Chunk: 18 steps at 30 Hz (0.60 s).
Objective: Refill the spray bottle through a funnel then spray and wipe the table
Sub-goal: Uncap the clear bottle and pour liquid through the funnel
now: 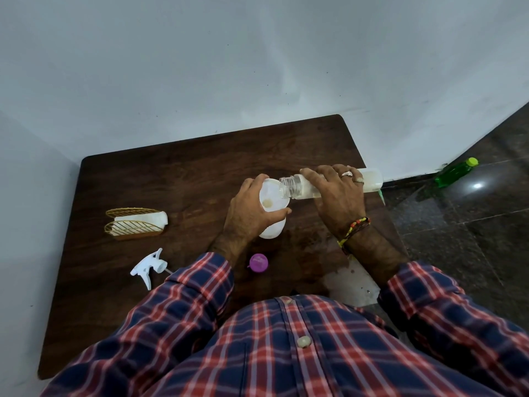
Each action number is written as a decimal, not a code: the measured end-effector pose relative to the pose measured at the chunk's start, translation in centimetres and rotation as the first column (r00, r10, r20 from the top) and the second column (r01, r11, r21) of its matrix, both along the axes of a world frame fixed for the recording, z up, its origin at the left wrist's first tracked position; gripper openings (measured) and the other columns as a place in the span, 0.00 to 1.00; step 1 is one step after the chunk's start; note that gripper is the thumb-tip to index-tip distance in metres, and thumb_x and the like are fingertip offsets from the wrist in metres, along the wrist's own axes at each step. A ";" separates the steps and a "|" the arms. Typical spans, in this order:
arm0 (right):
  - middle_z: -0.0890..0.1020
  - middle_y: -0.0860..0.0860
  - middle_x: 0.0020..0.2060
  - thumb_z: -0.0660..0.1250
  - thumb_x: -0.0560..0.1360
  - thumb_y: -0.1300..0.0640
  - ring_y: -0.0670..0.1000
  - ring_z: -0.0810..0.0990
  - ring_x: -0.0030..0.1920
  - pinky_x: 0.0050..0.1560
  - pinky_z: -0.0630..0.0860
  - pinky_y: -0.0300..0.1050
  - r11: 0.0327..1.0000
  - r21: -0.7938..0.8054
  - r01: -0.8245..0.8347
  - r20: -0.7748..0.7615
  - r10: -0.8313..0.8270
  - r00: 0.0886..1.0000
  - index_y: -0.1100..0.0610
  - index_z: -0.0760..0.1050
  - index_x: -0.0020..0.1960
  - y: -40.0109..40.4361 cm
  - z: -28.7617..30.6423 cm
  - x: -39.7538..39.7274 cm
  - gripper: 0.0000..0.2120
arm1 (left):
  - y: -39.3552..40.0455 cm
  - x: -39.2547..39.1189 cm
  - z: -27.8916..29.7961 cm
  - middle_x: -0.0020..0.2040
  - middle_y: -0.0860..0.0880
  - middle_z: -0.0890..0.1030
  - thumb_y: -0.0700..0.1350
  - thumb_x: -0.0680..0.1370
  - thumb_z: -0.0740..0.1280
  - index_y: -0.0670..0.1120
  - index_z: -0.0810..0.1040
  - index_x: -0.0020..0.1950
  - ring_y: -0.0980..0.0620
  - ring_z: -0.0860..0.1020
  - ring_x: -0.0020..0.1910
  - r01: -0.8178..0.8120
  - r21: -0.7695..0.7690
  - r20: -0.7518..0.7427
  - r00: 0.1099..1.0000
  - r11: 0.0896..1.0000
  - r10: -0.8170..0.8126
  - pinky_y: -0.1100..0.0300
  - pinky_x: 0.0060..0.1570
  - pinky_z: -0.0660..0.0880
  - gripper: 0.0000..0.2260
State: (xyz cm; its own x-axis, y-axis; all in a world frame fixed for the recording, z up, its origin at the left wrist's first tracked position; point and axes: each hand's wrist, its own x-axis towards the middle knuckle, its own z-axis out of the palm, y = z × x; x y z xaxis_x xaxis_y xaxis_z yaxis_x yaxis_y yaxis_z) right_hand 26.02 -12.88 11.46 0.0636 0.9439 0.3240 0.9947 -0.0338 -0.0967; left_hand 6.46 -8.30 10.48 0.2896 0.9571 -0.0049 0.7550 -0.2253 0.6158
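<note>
A white funnel sits in the neck of the white spray bottle, which stands on the dark wooden table. My left hand grips the funnel and the bottle top. My right hand holds a clear plastic bottle lying nearly level, its open threaded mouth over the funnel's rim. The white trigger spray head lies detached on the table at the near left. A purple cap lies close to my body.
A gold wire holder with white napkins stands at the table's left. A wet patch covers the table's near right corner. A green bottle lies on the dark tiled floor at the right. Walls close in behind and left.
</note>
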 end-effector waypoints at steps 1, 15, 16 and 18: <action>0.81 0.52 0.56 0.73 0.68 0.61 0.61 0.78 0.58 0.64 0.68 0.63 1.000 -0.002 -0.002 0.001 0.002 1.000 0.47 0.74 0.66 0.0 0.0 0.0 0.28 | 0.0 0.0 0.0 0.64 0.50 0.74 0.62 0.65 0.76 0.51 0.69 0.70 0.52 0.74 0.60 0.000 0.001 0.001 1.000 1.000 0.000 0.57 0.55 0.74 0.37; 0.81 0.52 0.57 0.73 0.68 0.59 0.61 0.78 0.58 0.64 0.68 0.63 1.000 -0.024 0.002 0.029 -0.001 1.000 0.47 0.74 0.66 0.2 0.0 0.1 0.27 | -0.1 -0.1 0.2 0.64 0.50 0.73 0.62 0.66 0.76 0.51 0.69 0.69 0.52 0.74 0.60 0.007 0.011 0.003 1.000 1.000 -0.007 0.59 0.53 0.73 0.37; 0.81 0.52 0.57 0.73 0.68 0.59 0.61 0.78 0.58 0.64 0.68 0.63 1.000 -0.023 0.002 0.028 -0.001 1.000 0.47 0.74 0.66 0.2 0.0 0.1 0.27 | -0.1 -0.1 0.2 0.64 0.50 0.73 0.62 0.66 0.76 0.51 0.69 0.70 0.52 0.73 0.60 0.007 0.008 0.003 1.000 1.000 -0.007 0.59 0.53 0.72 0.37; 0.81 0.52 0.57 0.73 0.68 0.59 0.61 0.78 0.58 0.64 0.68 0.64 1.000 -0.022 0.000 0.024 0.001 1.000 0.47 0.74 0.66 0.2 0.0 0.0 0.27 | 0.0 -0.1 0.2 0.64 0.50 0.73 0.62 0.66 0.76 0.51 0.68 0.70 0.52 0.73 0.60 0.006 0.004 0.001 1.000 1.000 -0.006 0.60 0.53 0.71 0.37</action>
State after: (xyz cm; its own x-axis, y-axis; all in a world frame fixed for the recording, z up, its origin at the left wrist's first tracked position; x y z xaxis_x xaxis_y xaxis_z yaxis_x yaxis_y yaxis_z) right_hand 26.03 -12.71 11.48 0.0556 0.9508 0.3048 0.9968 -0.0352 -0.0722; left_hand 6.34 -8.29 10.66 0.2956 0.9553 -0.0010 0.7529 -0.2323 0.6157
